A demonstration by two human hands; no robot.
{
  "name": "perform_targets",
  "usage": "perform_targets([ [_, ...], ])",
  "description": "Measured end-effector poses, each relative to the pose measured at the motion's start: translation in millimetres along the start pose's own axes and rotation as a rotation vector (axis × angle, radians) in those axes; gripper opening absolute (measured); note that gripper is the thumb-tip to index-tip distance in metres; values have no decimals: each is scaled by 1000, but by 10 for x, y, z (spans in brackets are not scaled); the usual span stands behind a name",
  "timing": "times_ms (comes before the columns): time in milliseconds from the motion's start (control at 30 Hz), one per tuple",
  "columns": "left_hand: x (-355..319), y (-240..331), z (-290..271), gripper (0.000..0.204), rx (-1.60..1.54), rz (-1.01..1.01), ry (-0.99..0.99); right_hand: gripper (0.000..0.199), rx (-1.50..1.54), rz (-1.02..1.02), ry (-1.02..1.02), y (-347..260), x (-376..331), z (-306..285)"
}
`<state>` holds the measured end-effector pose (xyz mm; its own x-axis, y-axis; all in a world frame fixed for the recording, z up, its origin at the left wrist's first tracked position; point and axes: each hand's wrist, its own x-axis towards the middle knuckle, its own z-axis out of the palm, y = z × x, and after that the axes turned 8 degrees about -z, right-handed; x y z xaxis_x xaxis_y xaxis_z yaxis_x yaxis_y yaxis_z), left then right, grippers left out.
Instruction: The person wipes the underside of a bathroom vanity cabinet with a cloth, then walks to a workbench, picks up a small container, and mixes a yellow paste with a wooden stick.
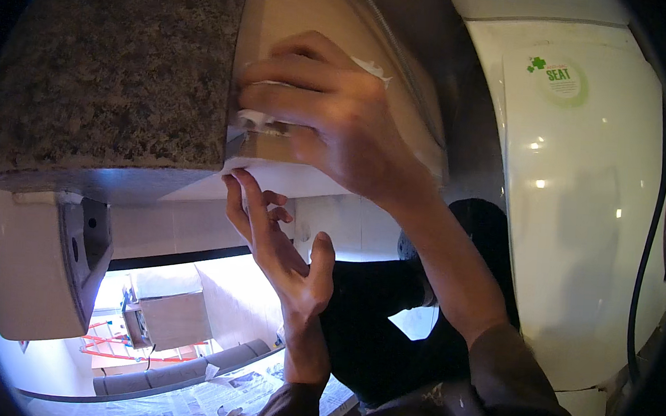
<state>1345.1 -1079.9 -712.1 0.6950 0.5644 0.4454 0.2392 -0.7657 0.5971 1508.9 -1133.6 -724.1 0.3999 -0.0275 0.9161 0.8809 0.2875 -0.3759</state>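
one crumpled white wad [256,119] against beige panel [284,7] beside speckled slab [120,65], in right hand [346,117], fingers curled over it; left hand [278,258] below, fingers loosely spread, tips near slab's lower corner

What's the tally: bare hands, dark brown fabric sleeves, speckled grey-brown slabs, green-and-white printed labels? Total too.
Bare hands: 2 (left hand, right hand)
Dark brown fabric sleeves: 2 (left sleeve, right sleeve)
Speckled grey-brown slab: 1
Green-and-white printed label: 1
Total: 6
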Motion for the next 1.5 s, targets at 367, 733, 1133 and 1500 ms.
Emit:
perform_targets([
  [367,-10,13,-45,104,77,20,-20,31,-6,-65,15,43,-22,-29],
  [733,37,-77,-15,99,75,59,31,31,-47,85,-39,44,-330,-126],
  [1133,31,-274,11,101,236,169,141,35,-8,221,-86,3,-727,-221],
  [1500,-25,-206,-51,99,237,131,88,36,3,136,-26,-42,-482,-111],
])
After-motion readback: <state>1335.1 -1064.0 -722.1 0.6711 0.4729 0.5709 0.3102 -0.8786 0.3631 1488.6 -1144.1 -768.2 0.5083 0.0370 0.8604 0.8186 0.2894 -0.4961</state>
